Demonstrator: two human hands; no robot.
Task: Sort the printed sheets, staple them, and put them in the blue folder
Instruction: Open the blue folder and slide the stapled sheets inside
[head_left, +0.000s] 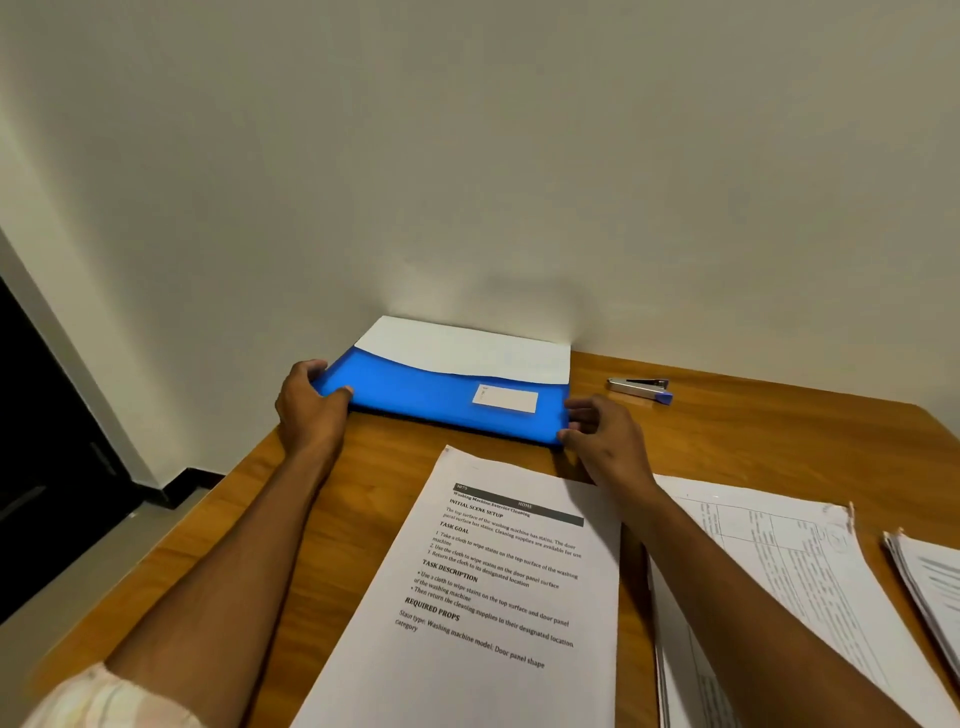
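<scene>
A blue folder (415, 392) with a white label lies flat at the far edge of the wooden table (363, 478), against the wall. White sheets (467, 348) stick out of its top. My left hand (309, 405) grips the folder's left end, thumb on top. My right hand (605, 436) pinches its near right corner. A printed stack (488, 597) headed with black text lies in front of me. A second printed stack (779, 571) lies to its right, under my right forearm. A small silver and blue stapler (641, 388) rests right of the folder.
A third pile of sheets (930, 582) lies at the right edge of the view. The table's left edge drops to a grey floor (78, 566), with a dark doorway (41, 441) beyond. A plain wall (467, 182) rises right behind the folder.
</scene>
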